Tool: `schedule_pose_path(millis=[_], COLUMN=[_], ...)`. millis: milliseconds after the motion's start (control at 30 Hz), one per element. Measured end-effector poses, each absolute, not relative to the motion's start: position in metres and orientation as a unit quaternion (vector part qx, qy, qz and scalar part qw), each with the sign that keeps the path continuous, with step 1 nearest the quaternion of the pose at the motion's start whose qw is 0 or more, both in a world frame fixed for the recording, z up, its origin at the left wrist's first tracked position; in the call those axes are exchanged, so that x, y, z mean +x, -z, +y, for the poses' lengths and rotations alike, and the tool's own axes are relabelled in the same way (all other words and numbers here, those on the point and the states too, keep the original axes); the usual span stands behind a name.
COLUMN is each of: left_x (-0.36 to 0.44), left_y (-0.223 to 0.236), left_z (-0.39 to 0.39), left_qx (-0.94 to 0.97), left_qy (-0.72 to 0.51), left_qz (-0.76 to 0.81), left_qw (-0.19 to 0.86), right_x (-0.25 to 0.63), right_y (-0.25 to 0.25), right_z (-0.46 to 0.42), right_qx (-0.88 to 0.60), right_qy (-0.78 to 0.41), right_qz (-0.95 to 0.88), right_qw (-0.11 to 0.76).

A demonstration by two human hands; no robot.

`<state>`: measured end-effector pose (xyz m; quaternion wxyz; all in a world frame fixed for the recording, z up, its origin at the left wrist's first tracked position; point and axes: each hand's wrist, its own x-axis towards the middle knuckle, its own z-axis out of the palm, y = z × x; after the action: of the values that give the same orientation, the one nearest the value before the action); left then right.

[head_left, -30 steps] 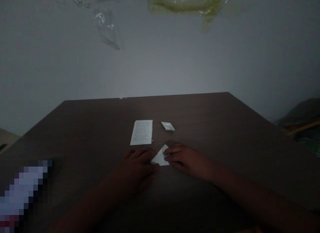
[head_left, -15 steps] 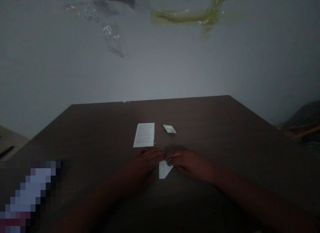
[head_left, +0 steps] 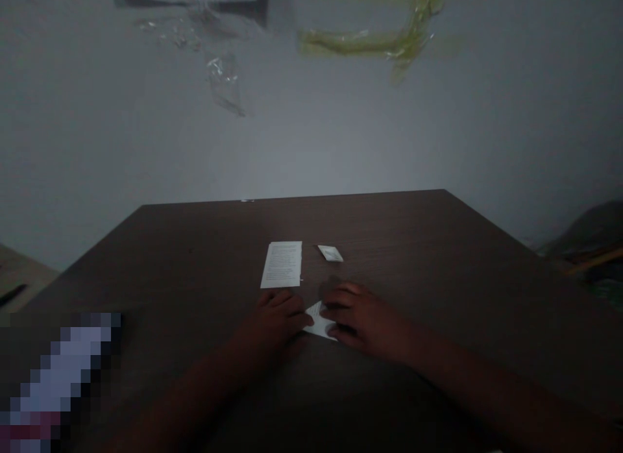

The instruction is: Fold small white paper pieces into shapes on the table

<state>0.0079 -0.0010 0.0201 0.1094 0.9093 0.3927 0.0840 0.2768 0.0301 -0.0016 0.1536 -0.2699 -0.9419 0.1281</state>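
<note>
Dimly lit, with a grey wall [head_left: 341,128] behind the far edge of a brown, wood-grained tabletop [head_left: 204,235], patched high up with yellowish tape [head_left: 360,45] and crumpled clear tape [head_left: 224,83], and with a pale surface [head_left: 36,271] beyond the left edge.

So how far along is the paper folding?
The small folded piece already looks done, lying to the right of the printed sheet. In hand is another paper, angular and apparently partly folded, with fingers of the left hand and right hand on it. Finishing that one seems left, and perhaps the printed sheet, which lies flat and unfolded.
</note>
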Motion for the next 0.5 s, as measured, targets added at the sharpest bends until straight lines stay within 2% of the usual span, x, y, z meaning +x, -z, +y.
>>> schedule_pose_path(millis=[400,500], left_x=[0.0046,0.0057], left_y=[-0.0157,-0.0177], left_z=[0.0017,0.0015], left_qx=[0.907,0.909], left_qy=[-0.124,-0.123], left_qz=[0.386,0.382], left_qw=[0.117,0.115], right_x=[0.2781,0.2794], right_y=[0.0062,0.0070], right_z=[0.0348,0.0353], right_qx=[-0.235,-0.225], right_qy=[-0.160,-0.180], right_qz=[-0.946,-0.941], right_qw=[0.154,0.176])
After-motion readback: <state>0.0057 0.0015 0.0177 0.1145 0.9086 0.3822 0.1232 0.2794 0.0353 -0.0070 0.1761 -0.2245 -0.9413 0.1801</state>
